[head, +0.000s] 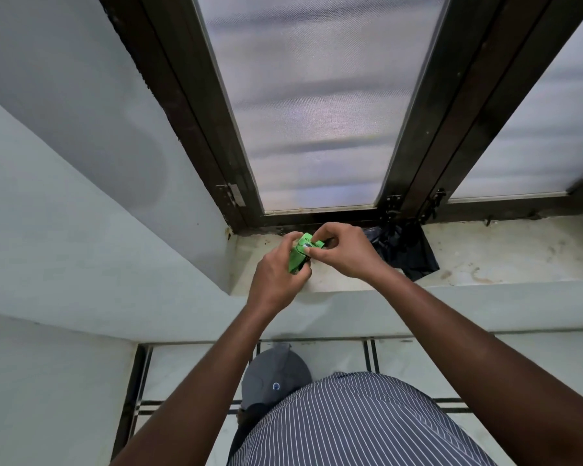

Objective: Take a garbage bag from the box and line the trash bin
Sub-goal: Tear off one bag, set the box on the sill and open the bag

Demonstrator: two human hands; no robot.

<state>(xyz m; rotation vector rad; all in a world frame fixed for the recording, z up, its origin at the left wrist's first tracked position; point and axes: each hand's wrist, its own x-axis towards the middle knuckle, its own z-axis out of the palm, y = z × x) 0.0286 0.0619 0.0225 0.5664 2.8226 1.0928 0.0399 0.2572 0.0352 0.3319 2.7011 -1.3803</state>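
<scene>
nearest the camera, one striped shirt (360, 428) is seen at the bottom edge, and two bare forearms are stretched forward from it toward the sill. one grey bin with a domed lid (273, 378) is seen on the floor just in front of the shirt, below the ledge; its lid is on, and what it holds cannot be told.

one small green box (302, 253) is held over the window sill (485, 257), between two hands. the left hand (276, 277) is curled around the lower side of the box, fingers wrapped and thumb pressed against it. the right hand (345, 252) is closed in a pinch on the upper flap of the box, thumb and forefinger meeting at the top edge. whether the box is opened, and what lies inside it, cannot be made out.

one crumpled black plastic bag (406, 250) is lying on the sill just to the right of the right hand, partly tucked against the window frame (414, 156).

the sill is a pale, stained ledge. above it, two frosted panes (317, 102) are set in the dark frame, with hinges at the bottom corners. pale painted walls (64, 163) are met on the left, and a light tiled floor (418, 361) with dark lines is seen below.
</scene>
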